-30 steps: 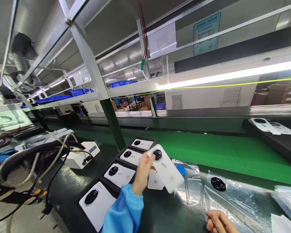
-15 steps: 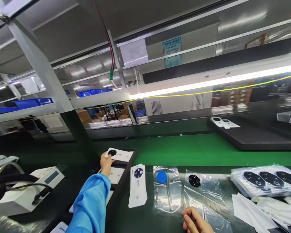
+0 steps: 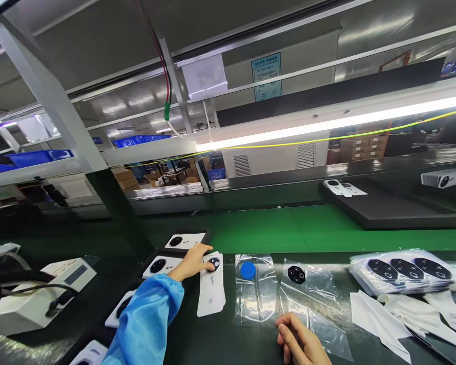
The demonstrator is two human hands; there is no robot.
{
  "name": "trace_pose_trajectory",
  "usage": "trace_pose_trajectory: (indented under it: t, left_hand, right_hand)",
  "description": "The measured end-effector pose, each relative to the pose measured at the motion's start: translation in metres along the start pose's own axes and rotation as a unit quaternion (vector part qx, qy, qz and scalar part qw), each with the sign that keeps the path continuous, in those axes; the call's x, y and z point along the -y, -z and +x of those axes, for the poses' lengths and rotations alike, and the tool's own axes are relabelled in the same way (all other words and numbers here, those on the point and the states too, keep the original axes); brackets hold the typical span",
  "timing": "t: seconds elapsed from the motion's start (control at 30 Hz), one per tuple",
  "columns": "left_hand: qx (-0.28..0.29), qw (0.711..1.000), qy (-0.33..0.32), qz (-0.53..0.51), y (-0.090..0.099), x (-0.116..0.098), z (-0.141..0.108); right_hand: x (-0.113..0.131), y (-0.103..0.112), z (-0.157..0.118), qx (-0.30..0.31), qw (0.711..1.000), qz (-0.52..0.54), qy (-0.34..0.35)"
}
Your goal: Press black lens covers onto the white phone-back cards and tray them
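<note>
My left hand (image 3: 193,262), in a blue sleeve, reaches over the top of a small stack of white phone-shaped cards (image 3: 211,294) with a dark camera circle. Its thumb and forefinger are apart at the stack's upper end, the thumb by the circle; whether it grips is not plain. Left of it lies a dark tray (image 3: 156,252) with white phone-shaped pieces, one a white piece (image 3: 192,240) at the far end. My right hand (image 3: 302,340) hovers low, fingers loosely curled, thumb against forefinger, nothing visible in it. Just beyond it lies a clear plastic bag (image 3: 319,304).
A clear sheet with a blue disc (image 3: 248,270) lies right of the card stack, near a black camera-ring piece (image 3: 297,275). Rightward are bagged black ring parts (image 3: 395,271) and white gloves (image 3: 414,314). Cables and a white box (image 3: 61,289) stand left; a green belt (image 3: 258,230) runs behind.
My left hand has left the white piece at the tray's far end, which now lies in the tray, and moved right to the card stack. My right hand has hardly moved.
</note>
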State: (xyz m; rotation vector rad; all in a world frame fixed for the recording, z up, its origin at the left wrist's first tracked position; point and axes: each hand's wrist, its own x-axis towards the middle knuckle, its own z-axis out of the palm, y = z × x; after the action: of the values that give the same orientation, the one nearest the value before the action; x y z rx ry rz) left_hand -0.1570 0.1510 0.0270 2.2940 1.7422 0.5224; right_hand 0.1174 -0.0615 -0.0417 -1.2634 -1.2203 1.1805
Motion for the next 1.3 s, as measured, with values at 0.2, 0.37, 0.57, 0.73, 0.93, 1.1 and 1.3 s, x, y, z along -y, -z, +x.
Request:
trace_pose_trajectory:
  t: [0.2,0.37,0.57,0.73,0.93,1.1,1.3]
  left_hand:
    - [0.096,0.99,-0.057,0.09,0.0,-0.022,-0.007]
    - [0.134,0.984,-0.049,0.111,0.007,-0.027,-0.006]
    - [0.149,0.987,-0.05,0.035,0.025,-0.038,-0.02]
    - [0.173,0.977,-0.063,-0.11,0.057,-0.059,-0.055]
    - [0.188,0.951,-0.077,-0.234,0.065,-0.104,-0.101]
    - [0.199,0.911,-0.053,-0.357,0.009,-0.136,-0.135]
    - [0.241,0.78,0.058,-0.575,-0.053,-0.13,-0.185]
  right_hand:
    - [0.007,0.001,-0.002,0.009,1.0,0.004,0.015]
    - [0.011,0.001,-0.005,0.007,1.0,-0.001,0.018]
    - [0.015,0.0,-0.008,0.007,0.999,-0.001,0.031]
    - [0.021,0.004,-0.012,0.022,0.995,-0.045,0.09]
    - [0.03,-0.009,-0.024,0.078,0.988,0.035,0.127]
    - [0.018,-0.031,-0.038,0.046,0.972,0.23,0.014]
    - [0.004,-0.022,-0.063,-0.064,0.965,0.248,-0.054]
